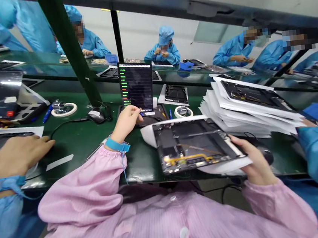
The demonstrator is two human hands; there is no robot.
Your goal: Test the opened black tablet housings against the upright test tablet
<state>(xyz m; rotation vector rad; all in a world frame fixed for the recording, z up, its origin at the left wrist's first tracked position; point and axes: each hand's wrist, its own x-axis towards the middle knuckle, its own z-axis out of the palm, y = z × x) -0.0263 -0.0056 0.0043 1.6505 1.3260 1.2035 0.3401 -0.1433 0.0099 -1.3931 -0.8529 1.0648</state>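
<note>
The person's right hand (pixel 255 160) grasps an open device casing (pixel 190 142) by its right edge, along with a white sheet (pixel 226 166) under it, and holds both at the near edge of the green table (pixel 143 162). The left hand (pixel 127 120), with a blue wrist strap (pixel 117 144), is at the lower edge of an upright screen (pixel 136 85), fingers bent together beside a small blue item (pixel 141 113); whether they grip it cannot be told. Behind the held casing lie a white ring (pixel 179 112) and a blue pen (pixel 170 113), with another casing (pixel 175 94) on paper farther back. To the right stands a stack of white sheets (pixel 221 118), a casing (pixel 254 93) on top. At left, a co-worker's hand (pixel 17 154) is near a paper strip (pixel 59 162), and a dark mouse (pixel 96 116) sits beyond.
</note>
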